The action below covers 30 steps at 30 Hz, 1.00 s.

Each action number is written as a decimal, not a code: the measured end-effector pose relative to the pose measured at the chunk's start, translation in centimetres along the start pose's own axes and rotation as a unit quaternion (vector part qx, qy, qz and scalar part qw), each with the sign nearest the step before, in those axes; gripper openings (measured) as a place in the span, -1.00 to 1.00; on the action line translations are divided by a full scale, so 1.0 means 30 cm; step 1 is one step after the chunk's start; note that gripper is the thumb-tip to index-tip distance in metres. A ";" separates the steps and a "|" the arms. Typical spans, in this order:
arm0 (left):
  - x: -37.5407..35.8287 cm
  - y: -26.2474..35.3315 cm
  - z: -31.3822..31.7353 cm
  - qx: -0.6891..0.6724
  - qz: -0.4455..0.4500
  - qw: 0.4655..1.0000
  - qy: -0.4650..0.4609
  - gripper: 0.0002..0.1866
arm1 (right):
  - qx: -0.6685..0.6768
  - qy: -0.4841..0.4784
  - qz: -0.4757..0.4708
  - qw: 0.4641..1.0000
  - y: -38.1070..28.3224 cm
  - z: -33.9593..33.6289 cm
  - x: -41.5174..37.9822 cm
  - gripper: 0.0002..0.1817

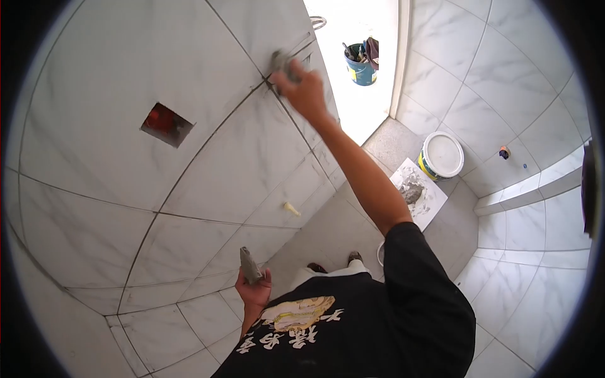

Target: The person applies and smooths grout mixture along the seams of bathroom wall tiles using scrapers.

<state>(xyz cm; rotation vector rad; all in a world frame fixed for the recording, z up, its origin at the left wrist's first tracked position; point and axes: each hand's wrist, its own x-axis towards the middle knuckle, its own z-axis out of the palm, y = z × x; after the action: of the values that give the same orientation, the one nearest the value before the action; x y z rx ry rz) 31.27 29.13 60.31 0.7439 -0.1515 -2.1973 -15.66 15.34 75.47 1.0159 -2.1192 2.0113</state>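
My right hand (304, 91) is raised against the marble-patterned wall tiles (208, 82), its fingers closed around a small grey, grout-coloured piece (280, 62); I cannot tell its exact kind. That piece meets the wall close to where dark joint lines cross. Lower down, in front of my body, my left hand (254, 292) grips a flat grey slab-like tool (250, 266) that looks coated in mortar. Its grip end is hidden by the fingers.
A square cutout (167, 125) opens in the wall. Below, a yellowish plug (291, 208) sticks out. On the floor, a white board (435, 200) carries grey mortar (412, 191) beside a lidded bucket (443, 153). Beyond the doorway stands a blue bucket of tools (362, 72).
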 end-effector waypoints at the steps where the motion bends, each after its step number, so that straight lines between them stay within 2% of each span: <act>1: 0.020 0.003 -0.010 -0.012 -0.011 1.000 0.003 -0.66 | -0.002 0.001 0.004 1.000 -0.019 -0.029 -0.058 -0.23; 3: 0.014 0.033 -0.019 -0.013 -0.030 0.999 0.008 -0.67 | -0.015 -0.198 0.015 0.980 -0.053 -0.119 -0.128 -0.25; 4: 0.022 0.047 -0.008 0.011 -0.026 1.000 0.007 -0.68 | -0.017 -0.189 0.017 0.982 -0.018 -0.136 -0.112 -0.25; 6: 0.038 0.067 0.012 0.033 -0.021 0.999 0.000 -0.68 | 0.028 -0.010 -0.206 0.978 0.074 -0.150 -0.009 -0.19; 8: 0.036 0.101 0.019 0.013 0.000 0.999 0.038 -0.69 | 0.020 0.036 -0.199 0.979 0.091 -0.167 0.080 -0.19; 9: 0.043 0.123 0.004 0.015 0.001 0.999 0.033 -0.69 | 0.006 0.036 -0.210 0.977 0.130 -0.148 0.129 -0.19; 10: 0.046 0.146 -0.026 0.025 0.003 1.000 -0.011 -0.64 | -0.008 0.036 -0.219 0.975 0.170 -0.115 0.151 -0.20; 11: 0.046 0.161 -0.048 0.032 0.004 0.998 -0.054 -0.57 | -0.015 0.025 -0.189 0.982 0.204 -0.076 0.129 -0.20; 12: 0.038 0.177 -0.041 0.035 0.002 0.998 -0.055 -0.57 | -0.022 0.016 -0.156 0.987 0.228 -0.044 0.085 -0.19; 14: 0.033 0.201 -0.028 -0.010 0.021 1.000 0.014 -0.68 | -0.060 0.002 -0.175 0.983 0.264 -0.074 0.024 -0.19; 16: 0.041 0.225 -0.034 -0.020 0.018 0.999 0.044 -0.68 | -0.081 -0.090 -0.134 0.984 0.243 -0.152 0.011 -0.27; 17: 0.044 0.240 -0.037 -0.028 0.018 0.997 0.076 -0.67 | 0.003 -0.074 0.007 0.997 0.220 -0.176 0.062 -0.36; 18: 0.049 0.254 -0.045 -0.026 0.013 0.996 0.082 -0.67 | 0.153 -0.040 0.098 0.983 0.153 -0.186 0.106 -0.49; 19: 0.069 0.265 -0.053 -0.008 -0.012 0.999 0.044 -0.67 | 0.241 -0.060 0.101 0.964 0.093 -0.222 0.128 -0.52; 20: 0.079 0.282 -0.055 0.011 -0.036 0.999 0.004 -0.68 | 0.284 -0.070 0.175 0.940 0.060 -0.232 0.160 -0.53; 22: 0.089 0.299 -0.044 0.028 -0.036 0.999 -0.010 -0.68 | 0.220 -0.072 0.251 0.940 -0.011 -0.220 0.212 -0.53; 25: 0.093 0.323 -0.074 0.013 -0.045 0.999 -0.028 -0.67 | 0.141 -0.058 0.202 0.967 -0.057 -0.154 0.183 -0.52; 26: 0.103 0.337 -0.106 0.008 -0.050 0.998 -0.038 -0.67 | 0.110 -0.105 0.195 0.969 -0.059 -0.155 0.151 -0.49; 28: 0.109 0.347 -0.120 0.003 -0.059 0.997 -0.045 -0.67 | 0.147 -0.194 0.265 0.933 -0.088 -0.192 0.093 -0.45; 30: 0.099 0.373 -0.136 0.017 -0.065 0.998 -0.003 -0.66 | 0.194 -0.092 0.301 0.929 -0.057 -0.197 0.099 -0.36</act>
<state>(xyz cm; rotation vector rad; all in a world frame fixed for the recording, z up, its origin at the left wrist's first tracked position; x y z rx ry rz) 39.34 19.94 59.37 0.7869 -0.1482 -2.3259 -19.49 19.55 79.24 0.6430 -2.4045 2.8072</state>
